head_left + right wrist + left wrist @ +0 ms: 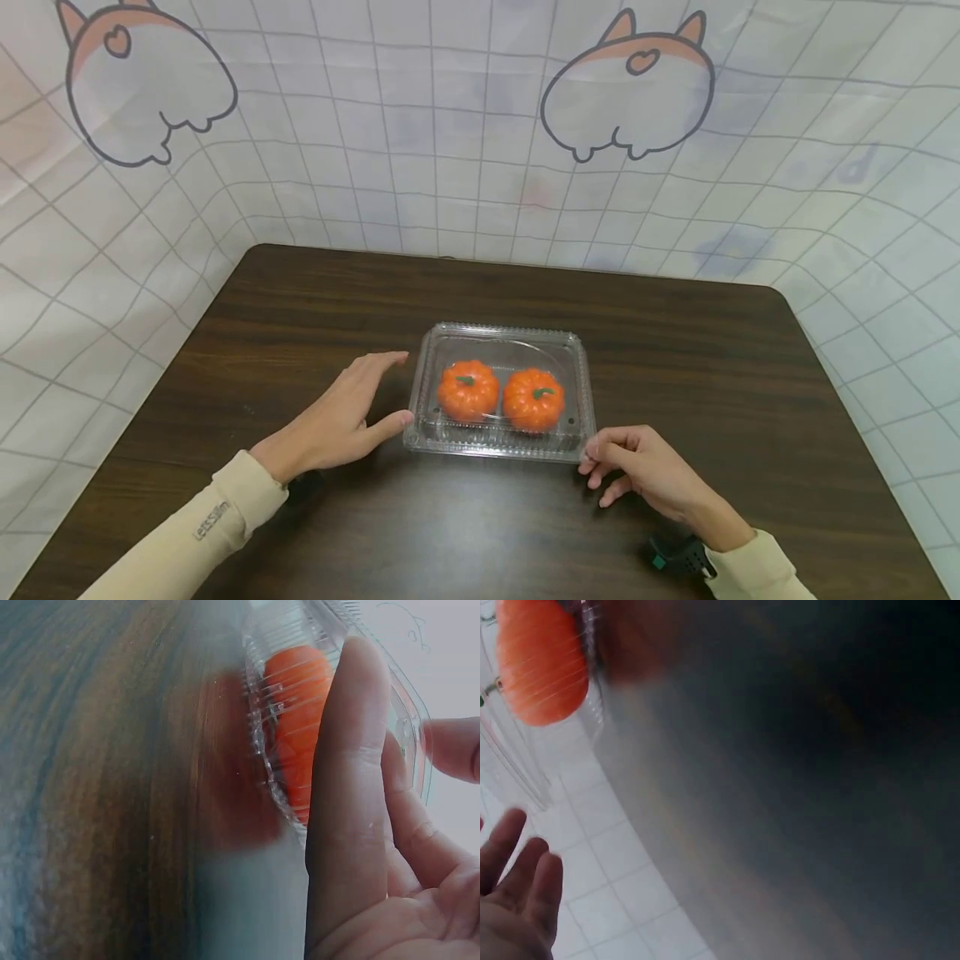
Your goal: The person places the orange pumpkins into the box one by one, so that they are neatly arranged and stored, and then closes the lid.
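A clear plastic clamshell container (498, 442) lies on the dark table, its lid down over two small orange pumpkins. The left pumpkin (468, 391) and the right pumpkin (533, 400) sit side by side, each with a green stem. My right hand (648, 468) pinches the container's near right corner between thumb and fingers; in the right wrist view the thumb (454, 748) is on one side of the rim and fingers on the other. At the left side, my left hand (341, 412) is spread with straight fingers, thumb tip right at the near left corner.
The dark wood-grain table (300, 308) has rounded far corners. Behind it and along both sides hangs a white grid-patterned cloth (390, 150) printed with cartoon animal shapes. A dark band (678, 557) is on my right wrist, by the cream sleeve.
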Demonstrator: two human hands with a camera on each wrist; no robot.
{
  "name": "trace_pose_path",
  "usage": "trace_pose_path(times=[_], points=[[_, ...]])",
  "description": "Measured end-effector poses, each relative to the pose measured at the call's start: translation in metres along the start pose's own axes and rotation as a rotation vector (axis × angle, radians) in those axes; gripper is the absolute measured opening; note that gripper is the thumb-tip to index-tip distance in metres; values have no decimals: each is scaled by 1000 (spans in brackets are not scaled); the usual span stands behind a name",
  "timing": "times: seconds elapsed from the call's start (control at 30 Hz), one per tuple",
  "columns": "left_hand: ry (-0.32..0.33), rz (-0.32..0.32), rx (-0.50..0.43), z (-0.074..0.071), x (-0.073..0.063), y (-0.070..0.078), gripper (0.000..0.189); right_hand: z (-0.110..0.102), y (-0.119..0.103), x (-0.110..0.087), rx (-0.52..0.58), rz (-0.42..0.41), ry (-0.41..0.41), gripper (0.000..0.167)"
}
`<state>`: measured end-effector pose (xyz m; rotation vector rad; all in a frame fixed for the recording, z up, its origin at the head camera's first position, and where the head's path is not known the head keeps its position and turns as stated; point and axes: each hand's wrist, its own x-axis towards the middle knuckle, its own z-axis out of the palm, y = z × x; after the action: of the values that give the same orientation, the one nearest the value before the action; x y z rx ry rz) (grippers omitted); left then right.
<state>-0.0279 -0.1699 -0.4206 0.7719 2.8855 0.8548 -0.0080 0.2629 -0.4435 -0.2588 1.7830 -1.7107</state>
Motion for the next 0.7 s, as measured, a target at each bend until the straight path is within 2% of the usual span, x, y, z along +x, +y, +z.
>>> trace_pose_path(times=[0.1, 0.23, 0.4, 0.7], points=[[-18, -43, -69, 4, -7, -2, 73, 2, -1, 1, -14, -9, 7, 20], [-52, -77, -141, 11, -12, -3, 55, 3, -2, 2, -23, -6, 10, 20], [-93, -98, -253, 18, -13, -4, 37, 1, -2, 3, -31, -10, 0, 23], [-226, -197, -429, 21, -9, 1, 26, 1, -3, 4, -25, -15, -20, 23]])
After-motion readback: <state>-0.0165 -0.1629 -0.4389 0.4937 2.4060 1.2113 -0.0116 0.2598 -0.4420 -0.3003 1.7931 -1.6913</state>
